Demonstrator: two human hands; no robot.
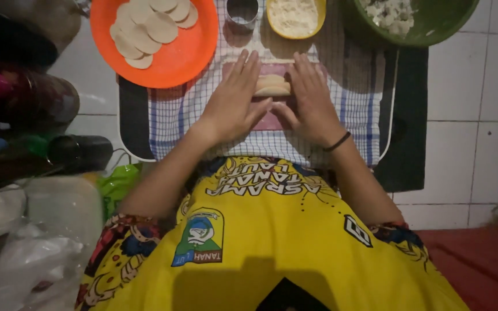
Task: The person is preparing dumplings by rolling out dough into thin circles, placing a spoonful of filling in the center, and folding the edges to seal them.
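- While both hands lie flat on the checked cloth point(353, 98), a folded piece of pale dough point(272, 86) sits between them, near the fingertips.
- Left hand point(231, 103): fingers straight and together, palm down, not clenched; its inner edge touches the left end of the dough.
- Right hand point(309, 101): also flat with fingers stretched, pressing against the right end of the dough; a dark band point(338, 141) circles its wrist.
- Neither hand grasps the dough; it is only pinned between them on a pinkish board point(270, 122) lying on the cloth.
- Beyond the left hand stands an orange plate point(185, 55) with a stack of round dough discs point(145, 26).
- A small metal ring cutter point(242, 12) stands just past the fingertips, beside a yellow bowl point(295, 16) of whitish filling.
- At the top right a green bowl point(433, 23) holds white chunks.
- Under the cloth a dark mat point(407, 138) rests on white tiles.
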